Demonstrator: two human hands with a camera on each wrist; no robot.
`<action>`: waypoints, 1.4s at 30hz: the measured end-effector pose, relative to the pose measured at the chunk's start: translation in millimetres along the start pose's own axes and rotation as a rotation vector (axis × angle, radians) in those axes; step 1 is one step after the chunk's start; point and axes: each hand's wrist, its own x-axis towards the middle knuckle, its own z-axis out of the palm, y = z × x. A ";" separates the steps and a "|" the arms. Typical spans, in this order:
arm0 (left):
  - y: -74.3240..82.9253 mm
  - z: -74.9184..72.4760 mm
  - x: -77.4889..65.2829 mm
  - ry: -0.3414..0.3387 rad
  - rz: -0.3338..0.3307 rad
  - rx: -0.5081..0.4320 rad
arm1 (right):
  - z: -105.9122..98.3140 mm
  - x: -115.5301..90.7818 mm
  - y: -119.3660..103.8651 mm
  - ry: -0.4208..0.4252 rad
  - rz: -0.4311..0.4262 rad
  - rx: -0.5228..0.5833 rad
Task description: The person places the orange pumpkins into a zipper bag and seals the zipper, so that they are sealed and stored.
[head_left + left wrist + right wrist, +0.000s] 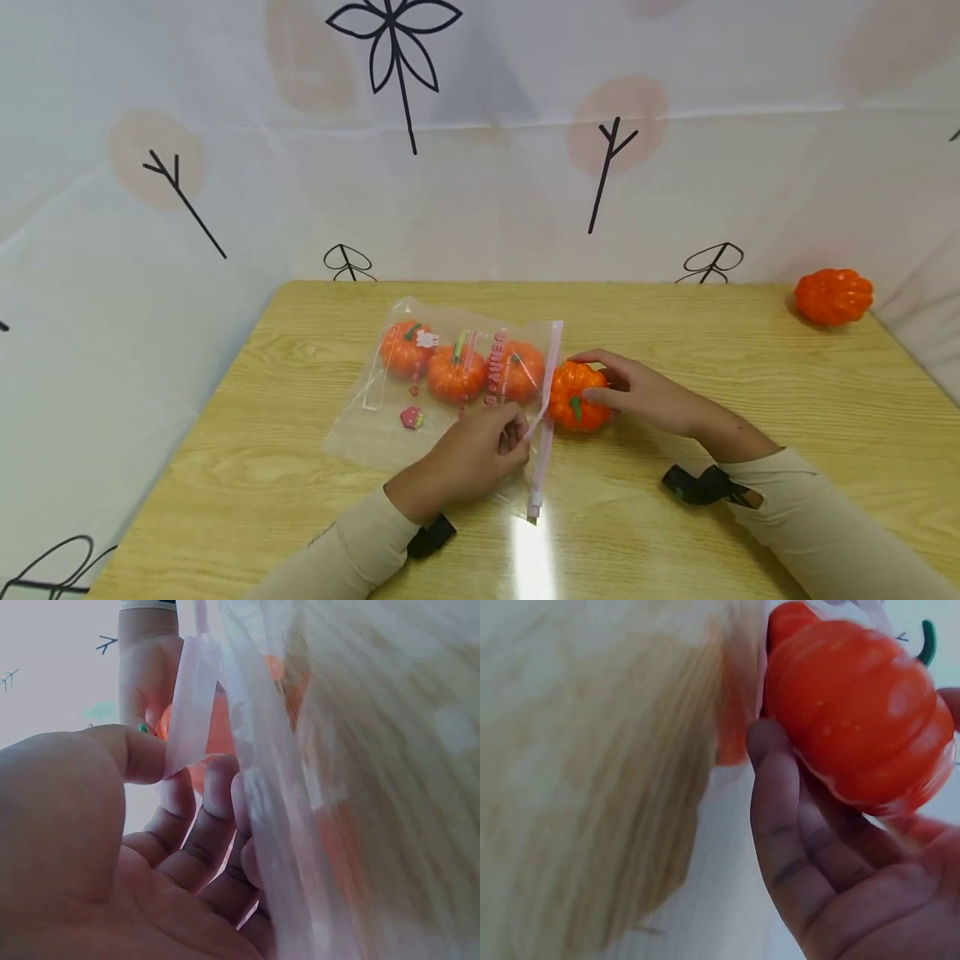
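Observation:
A clear zip bag (375,437) with pink print lies on the table, its pink zip edge (555,346) facing right. Inside it, three small orange toy pumpkins sit in a row: a left one (401,357), a middle one (452,383) and a right one (522,367). My left hand (476,454) pinches the lip of the bag's opening between thumb and fingers; the left wrist view shows the lip (191,712) pulled up. My right hand (656,396) holds another orange pumpkin (567,387) with a green stem, right at the bag's mouth.
One more orange pumpkin (832,297) rests at the table's far right corner. The wooden table (300,333) meets a pale patterned cloth (487,192) at the back. Black wrist devices (699,485) sit under both forearms.

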 end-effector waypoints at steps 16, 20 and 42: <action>3.8 -1.5 -4.0 0.031 0.035 -0.047 | 16.2 0.2 -3.9 -0.105 -0.041 0.019; 5.1 -1.7 -3.8 0.033 0.060 -0.055 | 19.9 -0.8 -3.7 -0.120 -0.027 0.035; 10.1 -0.9 -0.3 0.016 0.112 -0.098 | 28.1 -0.8 -4.4 -0.134 -0.011 0.068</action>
